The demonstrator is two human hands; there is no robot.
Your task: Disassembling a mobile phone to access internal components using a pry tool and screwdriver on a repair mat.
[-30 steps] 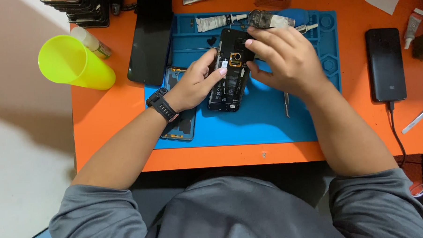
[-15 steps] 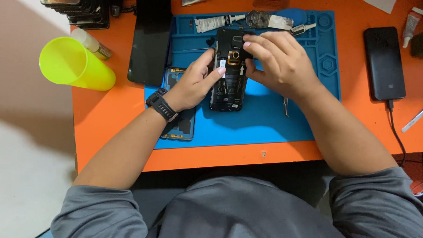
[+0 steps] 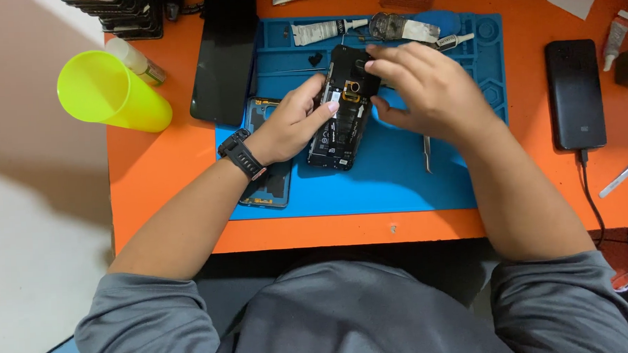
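An opened black phone (image 3: pixel 341 120) with its inner parts showing lies on a blue work mat (image 3: pixel 391 181). My left hand (image 3: pixel 293 123), with a black watch on the wrist, grips the phone's left edge and its thumb rests on the inside. My right hand (image 3: pixel 426 92) hovers over the phone's upper right, fingertips touching the top end near the camera area. Whether the right fingers pinch a small part is hidden. A phone back cover (image 3: pixel 269 181) lies partly under my left wrist.
A yellow cup (image 3: pixel 109 93) lies on its side at the left of the orange table (image 3: pixel 161 175). A black screen panel (image 3: pixel 223 58) sits beside the mat. Tweezers (image 3: pixel 427 154), glue tubes (image 3: pixel 319 31) and a charging black phone (image 3: pixel 575 94) are nearby.
My right hand has shifted slightly up toward the phone's top end. My left hand keeps its hold on the phone, which stays in place.
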